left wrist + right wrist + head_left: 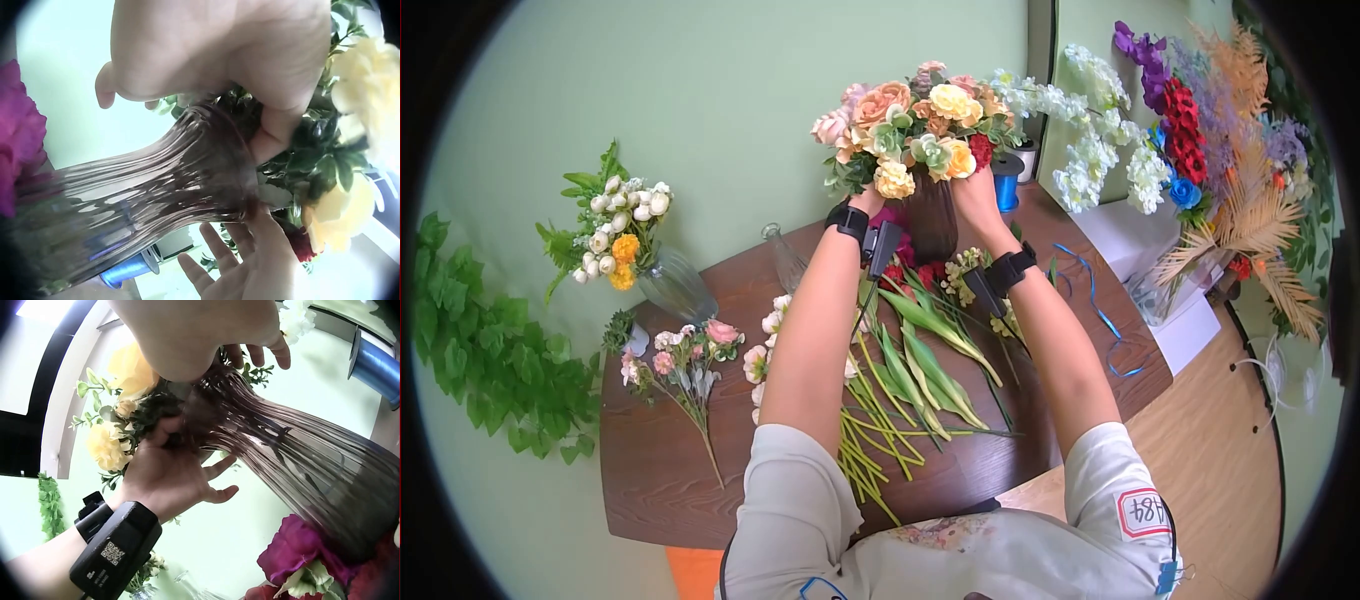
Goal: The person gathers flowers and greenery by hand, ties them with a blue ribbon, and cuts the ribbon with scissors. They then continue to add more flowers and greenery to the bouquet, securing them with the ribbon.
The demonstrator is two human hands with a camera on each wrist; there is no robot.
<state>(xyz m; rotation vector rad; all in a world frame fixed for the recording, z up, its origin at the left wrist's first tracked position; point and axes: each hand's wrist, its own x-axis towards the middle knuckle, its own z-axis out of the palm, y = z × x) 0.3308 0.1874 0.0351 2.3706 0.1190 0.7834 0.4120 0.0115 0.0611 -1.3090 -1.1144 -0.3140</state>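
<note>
A dark, ribbed glass vase (932, 222) stands upright with a full bouquet (890, 140) of peach, pink and yellow flowers in its mouth. My left hand (867, 201) and right hand (974, 198) are on opposite sides beneath the blooms. The left wrist view shows the left hand (219, 47) with its thumb against the leaves at the vase rim (240, 162); the right hand (250, 269) spreads its fingers outside the glass. In the right wrist view, the left hand (165, 478) has extended fingers beside the vase (300, 450). Leaves partly hide both thumbs.
Green stems (880, 430), long leaves (935, 370) and a pink flower spray (690, 380) lie on the brown table (650, 480). White and yellow flowers fill a glass vase (677, 285) at left. Blue ribbon spool (1006, 182) stands behind; more flowers (1185, 130) are at right.
</note>
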